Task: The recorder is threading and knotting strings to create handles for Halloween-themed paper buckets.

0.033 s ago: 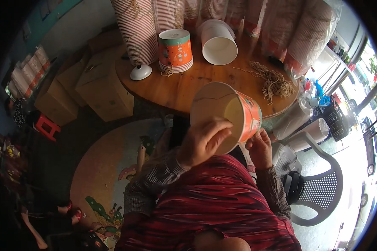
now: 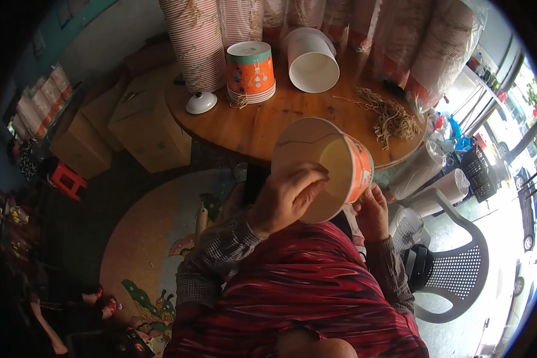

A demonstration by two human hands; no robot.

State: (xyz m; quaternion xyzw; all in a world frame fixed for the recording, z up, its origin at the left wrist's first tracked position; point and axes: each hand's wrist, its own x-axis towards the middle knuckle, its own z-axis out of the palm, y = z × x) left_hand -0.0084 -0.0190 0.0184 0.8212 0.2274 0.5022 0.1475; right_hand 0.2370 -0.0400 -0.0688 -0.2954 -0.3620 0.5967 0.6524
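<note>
A paper bucket (image 2: 359,170), orange outside and pale inside, lies tilted above the near table edge with its mouth toward me. My right hand (image 2: 373,209) is closed on its outer side near the base, thumb and fingers pinching there. My left hand (image 2: 292,197) sits in front of the mouth, its thumb and fingers pressed together. What those fingers pinch, if anything, is hidden. A thin dark line like a string (image 2: 304,141) crosses the inner wall.
On the round wooden table (image 2: 250,134) are an upside-down orange bucket (image 2: 250,77), a white bucket on its side (image 2: 313,71), a white lid (image 2: 201,102), a bundle of twine (image 2: 394,122) and tall bucket stacks (image 2: 194,48). A grey chair (image 2: 459,268) stands right, cartons (image 2: 149,119) left.
My left hand has shifted very slightly left at the bucket's mouth. The bucket and my right hand stay nearly in place.
</note>
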